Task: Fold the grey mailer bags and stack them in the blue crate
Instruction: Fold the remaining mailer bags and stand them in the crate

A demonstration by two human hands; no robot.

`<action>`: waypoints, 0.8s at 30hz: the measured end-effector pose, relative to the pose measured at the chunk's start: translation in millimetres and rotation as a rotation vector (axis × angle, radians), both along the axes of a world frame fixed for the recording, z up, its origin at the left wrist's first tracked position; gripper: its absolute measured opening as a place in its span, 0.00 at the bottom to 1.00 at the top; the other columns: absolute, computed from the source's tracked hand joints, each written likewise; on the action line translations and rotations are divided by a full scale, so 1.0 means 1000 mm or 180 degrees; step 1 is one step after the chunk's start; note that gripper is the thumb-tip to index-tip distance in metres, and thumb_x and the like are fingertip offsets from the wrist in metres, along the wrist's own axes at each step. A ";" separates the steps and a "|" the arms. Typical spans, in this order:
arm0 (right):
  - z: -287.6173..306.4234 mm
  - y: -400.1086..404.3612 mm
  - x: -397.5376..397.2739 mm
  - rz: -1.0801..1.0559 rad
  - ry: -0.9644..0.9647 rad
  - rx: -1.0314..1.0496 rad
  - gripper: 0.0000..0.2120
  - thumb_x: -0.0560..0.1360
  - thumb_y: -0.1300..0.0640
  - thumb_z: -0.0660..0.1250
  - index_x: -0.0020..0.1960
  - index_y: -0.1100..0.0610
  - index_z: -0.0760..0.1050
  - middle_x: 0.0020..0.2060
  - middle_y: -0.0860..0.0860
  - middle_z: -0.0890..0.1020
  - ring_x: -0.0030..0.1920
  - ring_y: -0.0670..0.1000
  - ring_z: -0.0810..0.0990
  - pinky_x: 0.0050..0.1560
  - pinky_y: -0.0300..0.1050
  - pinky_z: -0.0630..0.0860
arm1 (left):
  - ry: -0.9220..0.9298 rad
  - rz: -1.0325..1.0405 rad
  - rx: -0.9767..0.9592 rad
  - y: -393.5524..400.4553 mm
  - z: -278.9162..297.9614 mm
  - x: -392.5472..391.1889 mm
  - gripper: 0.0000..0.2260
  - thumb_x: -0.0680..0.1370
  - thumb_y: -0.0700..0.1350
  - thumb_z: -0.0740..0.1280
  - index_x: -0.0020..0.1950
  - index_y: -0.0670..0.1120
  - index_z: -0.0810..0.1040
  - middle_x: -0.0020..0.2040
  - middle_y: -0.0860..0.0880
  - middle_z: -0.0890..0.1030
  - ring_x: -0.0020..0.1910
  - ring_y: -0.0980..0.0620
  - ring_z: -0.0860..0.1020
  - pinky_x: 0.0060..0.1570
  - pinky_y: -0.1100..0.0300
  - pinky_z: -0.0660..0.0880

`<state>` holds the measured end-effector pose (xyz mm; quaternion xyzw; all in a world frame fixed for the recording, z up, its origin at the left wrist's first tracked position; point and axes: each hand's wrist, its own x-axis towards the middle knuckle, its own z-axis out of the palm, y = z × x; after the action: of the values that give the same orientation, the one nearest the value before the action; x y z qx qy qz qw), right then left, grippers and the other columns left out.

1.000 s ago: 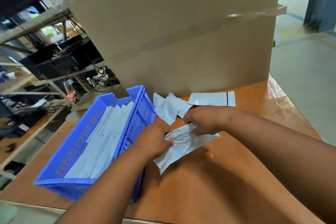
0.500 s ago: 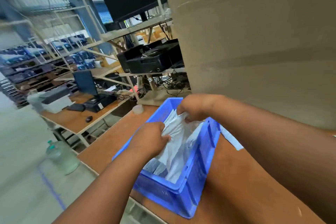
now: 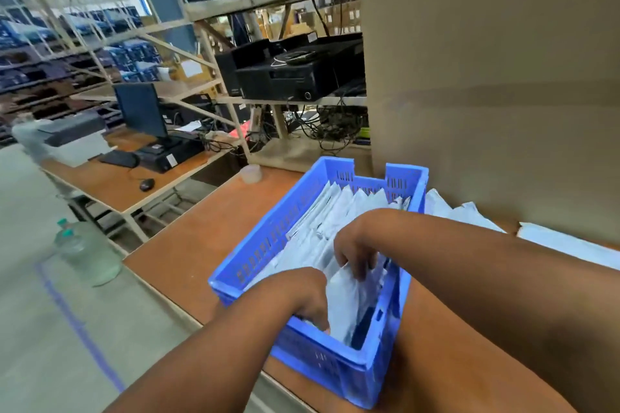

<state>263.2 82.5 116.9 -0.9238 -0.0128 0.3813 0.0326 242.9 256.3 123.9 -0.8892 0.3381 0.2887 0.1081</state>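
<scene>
Both hands are inside the blue crate [image 3: 268, 238], which sits on the orange worktop [image 3: 201, 245] near its front edge. The right hand [image 3: 357, 253] has its fingers curled down over the top edge of a folded grey mailer bag [image 3: 349, 298], pinching it; the bag stands on edge at the near end of the crate. The left hand [image 3: 302, 298] is lower, fingers pointing down at the bag's left side and touching it; whether it grips the bag cannot be told, since the fingertips are partly hidden.

The rest of the crate holds a row of folded bags [image 3: 339, 211] standing on edge, running from the hands to the far wall. More loose bags [image 3: 469, 214] lie flat on the worktop just right of the crate, against the base of a large cardboard box [image 3: 486, 77] that stands behind it. Another flat bag [image 3: 570, 245] lies further right, partly behind the right forearm.

A small clear plastic cup [image 3: 251, 173] sits on the worktop left of the crate's far corner. On the left there is a second desk with a monitor [image 3: 141, 111], keyboard [image 3: 119, 157] and mouse [image 3: 146, 184]. Two water jugs [image 3: 87, 255] stand on the floor. A black printer [image 3: 295, 74] sits on the shelf rack behind.
</scene>
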 end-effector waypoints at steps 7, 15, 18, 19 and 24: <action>-0.045 0.011 0.015 0.0949 -0.0466 -0.0766 0.05 0.73 0.57 0.76 0.48 0.56 0.82 0.34 0.50 0.78 0.42 0.57 0.80 0.42 0.43 0.71 | -0.0215 -0.0290 0.0968 -0.021 -0.033 0.008 0.14 0.72 0.53 0.82 0.43 0.49 0.79 0.43 0.50 0.81 0.52 0.43 0.85 0.58 0.46 0.81; -0.057 0.012 0.010 0.0984 -0.0914 -0.1415 0.19 0.74 0.45 0.77 0.63 0.49 0.82 0.59 0.48 0.82 0.60 0.54 0.82 0.48 0.48 0.75 | -0.0355 -0.0396 0.1199 -0.018 -0.043 0.010 0.05 0.77 0.46 0.74 0.46 0.50 0.79 0.54 0.50 0.82 0.49 0.43 0.82 0.50 0.52 0.77; -0.051 0.015 0.012 0.0827 -0.0837 -0.1326 0.20 0.73 0.47 0.79 0.62 0.50 0.82 0.59 0.48 0.83 0.52 0.54 0.80 0.47 0.48 0.75 | -0.0338 -0.0293 0.1283 -0.017 -0.042 0.012 0.05 0.77 0.48 0.75 0.48 0.51 0.81 0.55 0.51 0.82 0.51 0.44 0.83 0.50 0.53 0.77; -0.046 0.016 0.013 0.0777 -0.0824 -0.1296 0.22 0.72 0.46 0.80 0.63 0.51 0.82 0.59 0.47 0.82 0.52 0.55 0.80 0.47 0.49 0.74 | -0.0301 -0.0237 0.1317 -0.017 -0.041 0.013 0.06 0.77 0.50 0.76 0.48 0.51 0.80 0.55 0.51 0.82 0.52 0.45 0.83 0.51 0.53 0.78; -0.007 0.004 0.011 0.0534 -0.0717 -0.0650 0.18 0.74 0.50 0.80 0.62 0.50 0.81 0.41 0.45 0.81 0.48 0.53 0.80 0.40 0.41 0.72 | -0.0098 0.0068 0.1023 -0.017 -0.028 0.012 0.25 0.63 0.70 0.79 0.43 0.51 0.83 0.44 0.53 0.86 0.44 0.47 0.85 0.57 0.51 0.80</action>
<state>274.0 86.4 109.5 -0.9548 -0.0546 0.2762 -0.0950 254.9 239.7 96.2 -0.8683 0.2764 0.3265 0.2511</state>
